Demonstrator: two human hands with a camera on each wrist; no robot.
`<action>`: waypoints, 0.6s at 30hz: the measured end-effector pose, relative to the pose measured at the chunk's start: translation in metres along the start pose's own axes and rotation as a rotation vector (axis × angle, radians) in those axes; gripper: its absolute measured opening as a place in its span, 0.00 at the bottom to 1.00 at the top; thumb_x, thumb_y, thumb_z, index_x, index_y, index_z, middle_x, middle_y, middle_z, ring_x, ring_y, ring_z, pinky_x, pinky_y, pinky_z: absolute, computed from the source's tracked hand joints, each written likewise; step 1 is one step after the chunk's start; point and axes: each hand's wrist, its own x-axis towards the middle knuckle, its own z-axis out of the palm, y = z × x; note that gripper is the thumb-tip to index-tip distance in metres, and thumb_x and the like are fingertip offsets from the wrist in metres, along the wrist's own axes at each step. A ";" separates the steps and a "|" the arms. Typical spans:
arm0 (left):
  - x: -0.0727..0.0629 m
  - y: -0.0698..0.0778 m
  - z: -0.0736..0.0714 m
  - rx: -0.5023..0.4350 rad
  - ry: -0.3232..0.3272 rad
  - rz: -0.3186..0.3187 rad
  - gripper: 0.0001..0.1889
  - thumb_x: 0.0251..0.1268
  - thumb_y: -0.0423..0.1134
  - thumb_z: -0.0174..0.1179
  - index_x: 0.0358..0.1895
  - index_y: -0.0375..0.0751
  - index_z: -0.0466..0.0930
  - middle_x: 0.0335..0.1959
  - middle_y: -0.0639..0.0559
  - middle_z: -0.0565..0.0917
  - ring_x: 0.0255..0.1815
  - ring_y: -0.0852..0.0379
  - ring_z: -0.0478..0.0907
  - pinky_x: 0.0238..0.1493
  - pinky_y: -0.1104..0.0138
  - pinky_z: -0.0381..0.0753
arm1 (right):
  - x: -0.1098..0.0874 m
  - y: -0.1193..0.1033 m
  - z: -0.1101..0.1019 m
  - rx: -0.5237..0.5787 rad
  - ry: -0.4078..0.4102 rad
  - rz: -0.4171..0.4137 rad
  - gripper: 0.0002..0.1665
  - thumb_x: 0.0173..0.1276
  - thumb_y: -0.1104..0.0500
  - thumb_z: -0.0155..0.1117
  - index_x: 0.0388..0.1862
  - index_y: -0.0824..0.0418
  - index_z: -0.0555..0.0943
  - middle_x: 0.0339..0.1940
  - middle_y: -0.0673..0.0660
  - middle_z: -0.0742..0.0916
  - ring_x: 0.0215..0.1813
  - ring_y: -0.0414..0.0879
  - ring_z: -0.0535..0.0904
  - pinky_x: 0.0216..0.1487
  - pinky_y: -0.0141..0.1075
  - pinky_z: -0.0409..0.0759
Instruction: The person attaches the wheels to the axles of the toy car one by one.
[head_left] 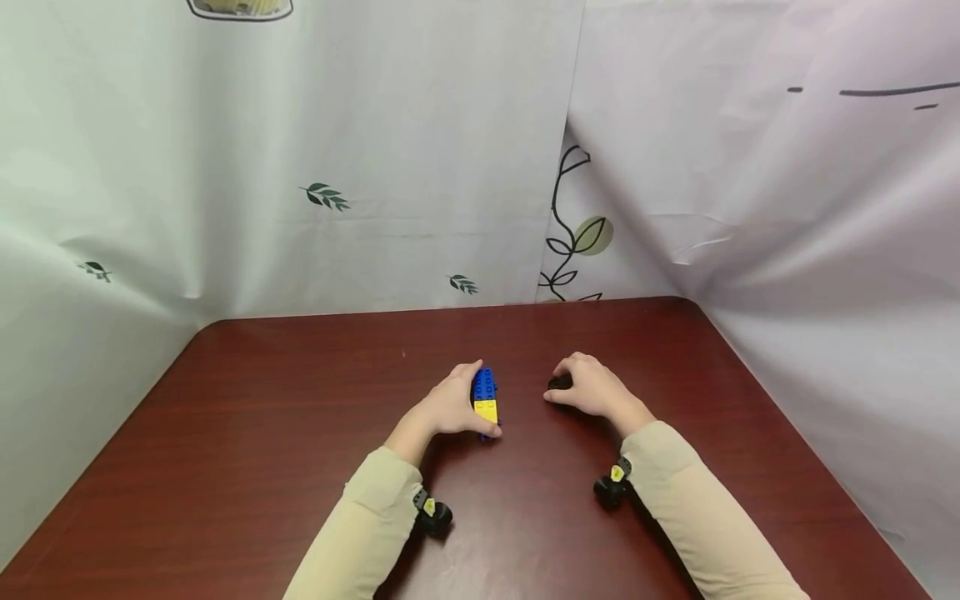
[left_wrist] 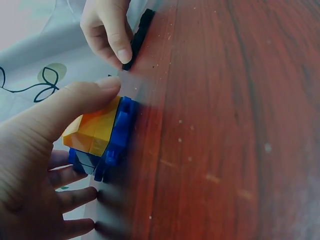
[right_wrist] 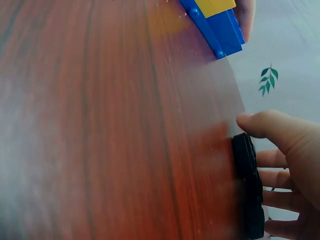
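Note:
A toy built of blue and yellow plastic bricks (head_left: 485, 387) lies on the brown table, left of the black piece. My left hand (head_left: 450, 404) holds it from its left side, thumb at the near end and index finger at the far end. In the left wrist view, the thumb lies along the yellow bricks (left_wrist: 95, 131); the other fingers spread behind the blue part. My right hand (head_left: 594, 388) pinches a long, jointed black piece (right_wrist: 247, 172) lying on the table, its thumb at one end and fingers along the far side. In the head view the hand hides most of this piece.
The wood-grain table (head_left: 300, 433) ends at a back edge against a pale curtain (head_left: 420, 150) printed with leaves. Each wrist wears a small black camera, the left camera (head_left: 435, 518) and the right camera (head_left: 609, 492), both hanging close to the tabletop.

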 end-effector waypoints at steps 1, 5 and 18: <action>0.000 0.000 0.000 -0.001 0.003 -0.002 0.61 0.34 0.57 0.75 0.74 0.42 0.50 0.70 0.43 0.62 0.57 0.47 0.70 0.58 0.53 0.74 | 0.000 -0.001 0.000 -0.002 0.004 0.003 0.25 0.57 0.44 0.67 0.47 0.60 0.81 0.50 0.58 0.81 0.56 0.54 0.75 0.55 0.49 0.75; 0.000 0.001 0.000 0.004 0.017 -0.004 0.60 0.34 0.57 0.75 0.74 0.42 0.52 0.68 0.43 0.63 0.55 0.48 0.71 0.56 0.54 0.75 | 0.001 -0.003 0.002 -0.012 0.015 -0.005 0.20 0.59 0.47 0.67 0.44 0.60 0.82 0.48 0.59 0.81 0.55 0.55 0.75 0.54 0.49 0.75; 0.007 -0.001 0.006 -0.097 0.130 0.031 0.55 0.34 0.58 0.75 0.70 0.40 0.58 0.64 0.44 0.67 0.53 0.50 0.71 0.54 0.57 0.76 | 0.010 -0.006 0.004 0.122 0.110 -0.031 0.19 0.63 0.52 0.63 0.48 0.62 0.81 0.44 0.59 0.83 0.48 0.52 0.77 0.51 0.47 0.77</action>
